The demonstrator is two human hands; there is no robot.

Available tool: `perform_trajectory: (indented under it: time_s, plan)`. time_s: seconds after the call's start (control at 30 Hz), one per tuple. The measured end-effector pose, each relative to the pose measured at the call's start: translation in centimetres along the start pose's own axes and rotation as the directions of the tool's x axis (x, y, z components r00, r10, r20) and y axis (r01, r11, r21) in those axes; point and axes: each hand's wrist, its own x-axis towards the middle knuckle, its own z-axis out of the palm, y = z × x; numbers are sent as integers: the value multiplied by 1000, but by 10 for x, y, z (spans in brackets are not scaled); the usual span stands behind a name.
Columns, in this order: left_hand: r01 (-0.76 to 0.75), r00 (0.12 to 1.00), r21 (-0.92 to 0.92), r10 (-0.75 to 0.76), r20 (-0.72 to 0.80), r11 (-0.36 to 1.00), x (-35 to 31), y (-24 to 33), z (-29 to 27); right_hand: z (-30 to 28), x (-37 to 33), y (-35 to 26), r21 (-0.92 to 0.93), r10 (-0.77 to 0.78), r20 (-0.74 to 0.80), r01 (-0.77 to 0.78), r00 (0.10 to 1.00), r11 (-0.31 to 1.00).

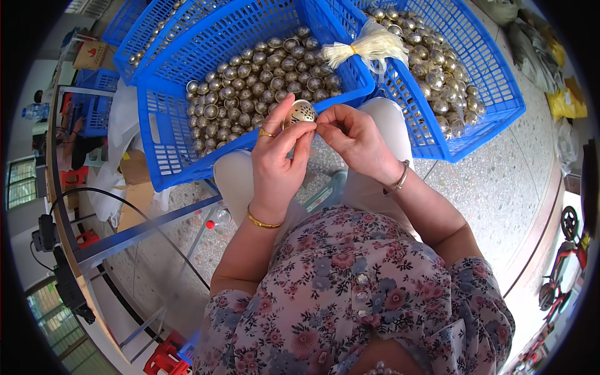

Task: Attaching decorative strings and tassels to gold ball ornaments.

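My left hand (275, 162) holds a gold-toned metal ball (301, 112) with small dark cut-outs, up between thumb and fingers, above the front rim of a blue plastic crate (187, 170). Against the ball's right side, my right hand (359, 137) is closed in a pinch. What its fingertips grip is too small and hidden to tell. Inside the crate lie many similar metal balls (262, 78), several showing open, cup-like rims. A bundle of pale, thin strips (369, 47), tied with a yellow band, rests across the crate edges just beyond my right hand.
A second blue crate (437, 147), to the right, holds more balls (447, 75), some under clear plastic. Further blue crates (128, 28) stand at the far left. A table with a metal frame (150, 228) and black cable (134, 206) is on my left. A red scooter (562, 256) is far right.
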Motion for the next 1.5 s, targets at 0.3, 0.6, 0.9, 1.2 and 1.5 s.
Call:
perform_trajectory:
  time_s: [0.3, 0.6, 0.9, 1.2, 1.5]
  plan:
    - [-125, 992, 147, 123, 23, 981, 1, -7, 2, 7, -4, -7, -20, 15, -46, -15, 999, 1000]
    - [-80, 997, 108, 79, 15, 991, -3, -8, 7, 9, -7, -5, -60, 38, -47, -41, 998, 997]
    - [137, 990, -250, -143, -4, 958, -10, -23, 15, 7, -5, -8, -161, -97, -76, 84, 992, 983]
    - [298, 955, -437, -268, 130, 849, -15, -23, 16, 6, 0, -6, -639, -348, 25, 283, 937, 715]
    - [397, 918, -539, -330, 220, 743, -15, -18, 25, -5, 11, 0, 69, -107, 46, 103, 993, 992]
